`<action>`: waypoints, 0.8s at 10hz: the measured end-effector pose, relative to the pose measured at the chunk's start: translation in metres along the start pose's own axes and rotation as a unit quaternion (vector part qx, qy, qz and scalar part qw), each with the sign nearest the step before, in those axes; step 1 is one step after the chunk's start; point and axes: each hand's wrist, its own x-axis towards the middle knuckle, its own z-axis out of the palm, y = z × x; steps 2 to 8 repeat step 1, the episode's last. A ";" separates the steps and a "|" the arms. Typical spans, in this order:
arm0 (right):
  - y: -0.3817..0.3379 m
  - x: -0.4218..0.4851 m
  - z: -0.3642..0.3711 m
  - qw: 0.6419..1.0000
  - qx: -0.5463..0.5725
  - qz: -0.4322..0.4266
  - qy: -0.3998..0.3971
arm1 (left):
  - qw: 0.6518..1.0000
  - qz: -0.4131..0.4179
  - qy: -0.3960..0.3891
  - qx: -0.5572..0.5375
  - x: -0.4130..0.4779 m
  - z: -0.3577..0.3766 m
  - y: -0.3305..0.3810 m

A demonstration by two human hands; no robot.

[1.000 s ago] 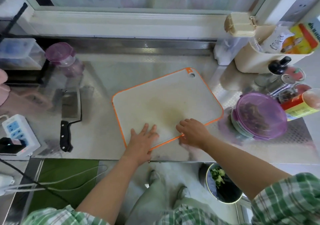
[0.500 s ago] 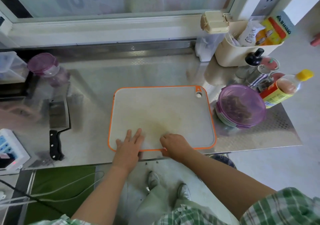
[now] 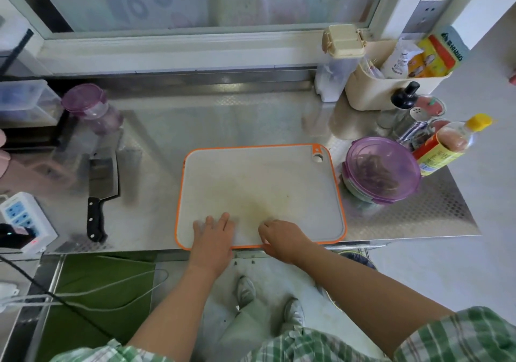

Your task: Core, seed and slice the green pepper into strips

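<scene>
At the lower middle of the frame the left hand (image 3: 213,234) lies flat, fingers spread, on the orange-rimmed cutting board (image 3: 265,177); the right hand (image 3: 282,236) curls its fingers at the near edge, and I cannot tell whether they pinch it. I'd settle the board square and steady on the table (image 3: 195,127) before reaching left for the cleaver (image 3: 102,191). No green pepper shows anywhere.

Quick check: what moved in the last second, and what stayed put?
The cutting board was turned clockwise, from skewed to square with the front edge of the counter. The left hand stays flat on its near edge, the right hand beside it with curled fingers; nothing picked up or released. The cleaver and purple-lidded bowl have not moved.
</scene>
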 end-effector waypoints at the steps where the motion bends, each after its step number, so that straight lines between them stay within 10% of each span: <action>1: 0.006 0.001 -0.013 0.994 0.099 0.023 -0.028 | 0.999 0.005 0.026 0.018 0.012 -0.025 0.006; 8: 0.006 0.001 -0.013 0.994 0.099 0.023 -0.028 | 0.999 0.005 0.026 0.018 0.012 -0.025 0.006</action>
